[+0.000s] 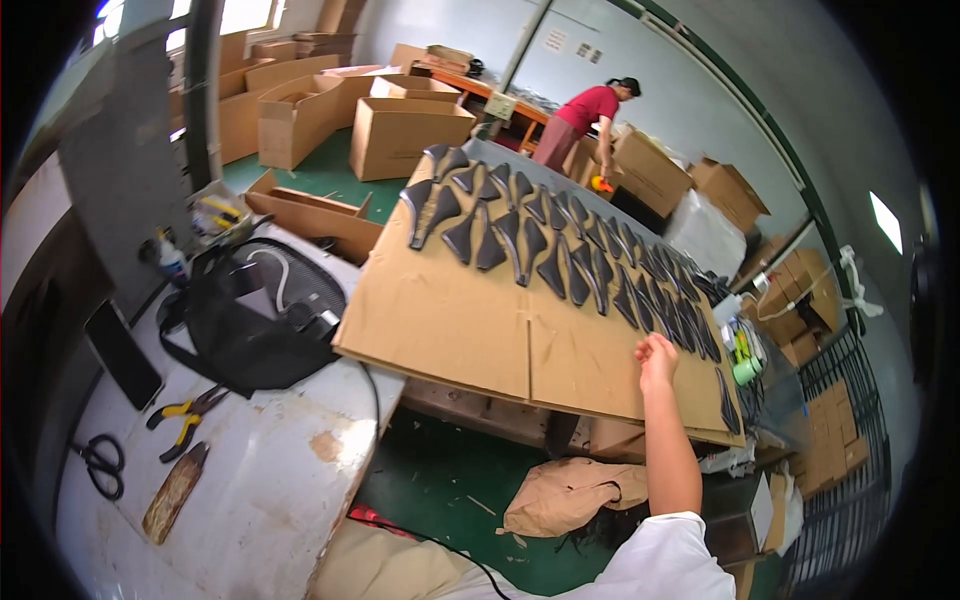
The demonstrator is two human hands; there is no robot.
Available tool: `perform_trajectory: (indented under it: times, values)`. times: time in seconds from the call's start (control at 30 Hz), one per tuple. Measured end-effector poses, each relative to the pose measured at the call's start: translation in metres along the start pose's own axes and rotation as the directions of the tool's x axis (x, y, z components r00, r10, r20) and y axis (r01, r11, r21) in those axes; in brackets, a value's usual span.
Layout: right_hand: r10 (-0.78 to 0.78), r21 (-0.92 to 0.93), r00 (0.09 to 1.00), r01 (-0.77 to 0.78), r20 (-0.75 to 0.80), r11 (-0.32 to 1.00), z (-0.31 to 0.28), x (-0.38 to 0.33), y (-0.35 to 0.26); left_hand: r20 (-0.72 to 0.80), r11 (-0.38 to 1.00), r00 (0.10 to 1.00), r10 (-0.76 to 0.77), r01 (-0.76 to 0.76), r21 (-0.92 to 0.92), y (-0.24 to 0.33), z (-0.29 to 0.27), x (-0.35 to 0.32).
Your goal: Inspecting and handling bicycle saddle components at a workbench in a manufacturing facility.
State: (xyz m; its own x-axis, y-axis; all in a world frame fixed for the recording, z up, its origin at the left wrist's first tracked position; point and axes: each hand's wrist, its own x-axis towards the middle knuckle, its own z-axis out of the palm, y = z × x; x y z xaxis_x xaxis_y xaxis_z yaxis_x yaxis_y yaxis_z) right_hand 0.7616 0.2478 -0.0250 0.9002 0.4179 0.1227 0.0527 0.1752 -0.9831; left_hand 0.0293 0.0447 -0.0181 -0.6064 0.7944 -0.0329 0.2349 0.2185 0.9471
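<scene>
My right hand (pixel 656 362) reaches over the near right part of a cardboard-covered table (pixel 450 335). Its fingers are curled in; whether they hold something small cannot be made out. Just beyond the hand lie dark, glossy, curved pieces (pixel 533 245), each flared at one end and narrow at the other. Several rows of them run from the far left to the right side of the cardboard. One slim dark piece (pixel 728 402) rests apart near the right edge. My left hand is out of view.
At left, a white worktop (pixel 270 450) bears scissors (pixel 100 465), yellow-handled pliers (pixel 188 422), a worn knife-like tool (pixel 175 492), a phone (pixel 123 353) and a black mesh bag (pixel 250 310). Behind, a person in red (pixel 590 110) bends among cardboard boxes (pixel 412 135). Brown paper (pixel 570 495) lies below.
</scene>
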Motion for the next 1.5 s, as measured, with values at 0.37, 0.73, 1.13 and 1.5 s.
perform_trajectory:
  times: [0.37, 0.73, 1.13, 1.5]
  values:
    - [0.073, -0.045, 0.356, -0.312, -0.932, 0.949, -0.358, 0.122, -0.019, -0.133, 0.997, 0.988, -0.081, 0.078, -0.03, -0.016, -0.005, 0.012]
    - [0.381, 0.181, 0.732, -0.341, -0.564, 0.922, -0.407, 0.162, -0.026, -0.051, 1.0, 0.999, 0.007, -0.007, -0.007, 0.009, 0.012, -0.001]
    - [-0.834, -0.779, 0.515, 0.598, 0.198, 0.185, -0.128, 0.034, -0.226, 0.063, 0.979, 0.988, 0.139, -0.146, 0.143, 0.023, 0.029, -0.006]
    - [-0.802, -0.911, 0.591, 0.281, -0.082, 0.301, -0.273, 0.002, -0.163, 0.161, 0.998, 0.985, 0.055, -0.057, 0.009, 0.013, 0.041, -0.014]
